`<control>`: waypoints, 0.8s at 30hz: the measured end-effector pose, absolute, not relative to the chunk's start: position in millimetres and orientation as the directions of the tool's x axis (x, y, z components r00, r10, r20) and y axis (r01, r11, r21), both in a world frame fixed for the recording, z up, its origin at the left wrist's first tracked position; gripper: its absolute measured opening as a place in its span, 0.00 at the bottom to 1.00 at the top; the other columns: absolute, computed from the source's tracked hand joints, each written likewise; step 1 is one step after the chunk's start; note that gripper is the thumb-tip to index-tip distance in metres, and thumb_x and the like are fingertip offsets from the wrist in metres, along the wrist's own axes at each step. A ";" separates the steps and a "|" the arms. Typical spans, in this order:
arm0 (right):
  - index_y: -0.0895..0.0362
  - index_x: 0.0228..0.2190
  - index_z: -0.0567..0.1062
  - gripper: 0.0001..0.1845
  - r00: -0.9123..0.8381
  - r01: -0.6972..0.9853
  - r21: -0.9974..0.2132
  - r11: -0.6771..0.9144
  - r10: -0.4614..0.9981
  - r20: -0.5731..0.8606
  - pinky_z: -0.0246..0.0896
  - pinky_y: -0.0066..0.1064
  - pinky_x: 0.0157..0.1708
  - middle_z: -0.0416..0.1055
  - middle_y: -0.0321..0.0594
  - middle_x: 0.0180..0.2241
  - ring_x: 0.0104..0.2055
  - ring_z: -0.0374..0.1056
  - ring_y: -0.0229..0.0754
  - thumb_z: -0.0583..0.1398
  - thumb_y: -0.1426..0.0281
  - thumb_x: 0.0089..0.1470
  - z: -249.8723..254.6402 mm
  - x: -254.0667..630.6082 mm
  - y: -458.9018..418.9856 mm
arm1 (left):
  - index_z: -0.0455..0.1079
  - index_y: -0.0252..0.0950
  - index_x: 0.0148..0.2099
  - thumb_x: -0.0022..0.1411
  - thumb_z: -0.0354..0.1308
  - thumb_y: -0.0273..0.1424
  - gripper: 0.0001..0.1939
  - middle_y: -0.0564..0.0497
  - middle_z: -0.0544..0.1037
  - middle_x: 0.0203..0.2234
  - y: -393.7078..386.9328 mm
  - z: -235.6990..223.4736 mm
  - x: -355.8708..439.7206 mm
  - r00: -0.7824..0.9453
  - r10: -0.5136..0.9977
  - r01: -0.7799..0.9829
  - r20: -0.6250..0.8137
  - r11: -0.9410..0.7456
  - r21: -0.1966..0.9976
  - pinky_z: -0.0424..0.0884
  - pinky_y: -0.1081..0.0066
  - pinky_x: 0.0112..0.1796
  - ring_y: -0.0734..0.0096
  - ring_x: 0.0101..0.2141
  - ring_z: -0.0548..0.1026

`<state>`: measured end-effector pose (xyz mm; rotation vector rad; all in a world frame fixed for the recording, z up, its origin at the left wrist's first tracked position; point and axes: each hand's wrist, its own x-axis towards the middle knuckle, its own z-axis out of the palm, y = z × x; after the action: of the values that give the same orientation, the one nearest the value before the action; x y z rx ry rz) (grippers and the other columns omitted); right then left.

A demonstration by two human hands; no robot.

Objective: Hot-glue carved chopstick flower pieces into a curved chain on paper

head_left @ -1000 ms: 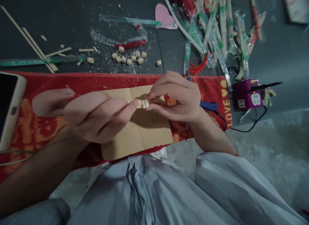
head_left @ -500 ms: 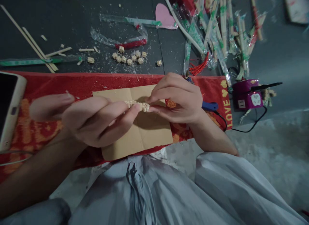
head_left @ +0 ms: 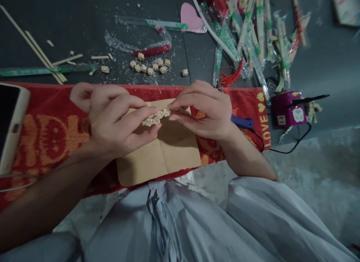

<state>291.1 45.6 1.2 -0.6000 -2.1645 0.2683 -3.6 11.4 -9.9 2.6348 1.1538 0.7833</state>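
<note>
Between the fingertips of both hands is a cluster of small pale flower-shaped wooden pieces (head_left: 153,121), joined side by side. My left hand (head_left: 118,117) pinches its left part between thumb and fingers. At the right end, the thumb and fingers of my right hand (head_left: 206,110) close around the last piece. Below the cluster lies a creased tan paper sheet (head_left: 180,153) on a red towel (head_left: 56,100). Several loose wooden pieces (head_left: 150,71) of the same kind sit on the dark table beyond the towel.
Thin wooden sticks (head_left: 36,48) lie at the left, above a phone (head_left: 14,123). A pink paper heart (head_left: 192,18) and many wrapped stick bundles (head_left: 253,33) occupy the back. To the right are a blue-handled corded tool (head_left: 242,121) and a purple socket block (head_left: 289,110).
My left hand has turned, its fingers now above the cluster and its thumb below. The cluster has tilted to show the pieces' flower-shaped ends. The right hand shifted slightly up and left.
</note>
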 end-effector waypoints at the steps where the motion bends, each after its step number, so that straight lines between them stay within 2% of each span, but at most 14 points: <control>1: 0.54 0.47 0.83 0.10 -0.520 0.320 -0.398 0.860 0.510 0.685 0.82 0.37 0.47 0.86 0.36 0.42 0.44 0.85 0.39 0.63 0.62 0.81 0.3 290.9 45.6 | 0.76 0.58 0.72 0.74 0.71 0.37 0.27 0.53 0.86 0.55 12.5 -9.3 -1.1 0.550 0.683 0.624 0.481 -0.719 0.306 0.73 0.45 0.59 0.45 0.57 0.78; 2: 0.54 0.47 0.83 0.11 -0.519 0.318 -0.407 0.856 0.517 0.681 0.82 0.37 0.47 0.86 0.36 0.42 0.44 0.84 0.39 0.63 0.62 0.81 -0.4 290.9 45.6 | 0.77 0.56 0.70 0.74 0.71 0.36 0.25 0.53 0.87 0.51 13.6 -8.7 1.8 0.546 0.638 0.598 0.544 -0.751 0.281 0.75 0.49 0.56 0.48 0.54 0.79; 4: 0.54 0.47 0.84 0.14 -0.527 0.333 -0.431 0.838 0.545 0.652 0.81 0.38 0.48 0.86 0.36 0.42 0.44 0.84 0.39 0.62 0.59 0.82 -1.6 291.6 46.0 | 0.77 0.54 0.69 0.76 0.70 0.36 0.22 0.54 0.87 0.49 15.8 -7.6 7.0 0.543 0.605 0.582 0.582 -0.771 0.259 0.76 0.53 0.53 0.52 0.51 0.80; 8: 0.53 0.49 0.85 0.22 -0.578 0.359 -0.465 0.809 0.584 0.570 0.79 0.40 0.50 0.84 0.38 0.42 0.46 0.83 0.41 0.57 0.52 0.83 -5.6 294.5 49.1 | 0.75 0.55 0.69 0.78 0.69 0.37 0.21 0.55 0.86 0.54 18.6 -6.3 8.0 0.559 0.602 0.578 0.570 -0.776 0.252 0.74 0.49 0.62 0.50 0.56 0.81; 10: 0.52 0.48 0.85 0.22 -0.584 0.337 -0.474 0.813 0.576 0.572 0.79 0.39 0.50 0.84 0.38 0.41 0.46 0.83 0.41 0.58 0.52 0.83 -8.2 295.5 51.4 | 0.75 0.56 0.70 0.79 0.68 0.39 0.22 0.55 0.86 0.56 19.0 -6.5 5.3 0.577 0.629 0.596 0.520 -0.760 0.259 0.72 0.48 0.65 0.48 0.59 0.80; 16: 0.52 0.48 0.85 0.17 -0.577 0.286 -0.468 0.836 0.540 0.613 0.78 0.37 0.49 0.84 0.35 0.41 0.45 0.82 0.39 0.62 0.55 0.81 -13.9 296.0 55.9 | 0.76 0.54 0.68 0.78 0.66 0.40 0.20 0.54 0.86 0.57 19.2 -6.9 3.1 0.617 0.658 0.609 0.432 -0.747 0.267 0.74 0.46 0.65 0.45 0.62 0.78; 24: 0.53 0.48 0.84 0.14 -0.558 0.256 -0.431 0.865 0.497 0.665 0.77 0.33 0.48 0.85 0.33 0.41 0.45 0.83 0.37 0.63 0.58 0.81 -16.0 294.9 56.7 | 0.75 0.54 0.67 0.79 0.65 0.36 0.18 0.57 0.86 0.53 18.5 -3.7 8.3 0.622 0.585 0.582 0.520 -0.790 0.193 0.75 0.53 0.60 0.52 0.56 0.79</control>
<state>294.9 56.7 -16.0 -0.5424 -2.1846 0.3615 8.3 18.5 -3.7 2.8240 1.0167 0.9090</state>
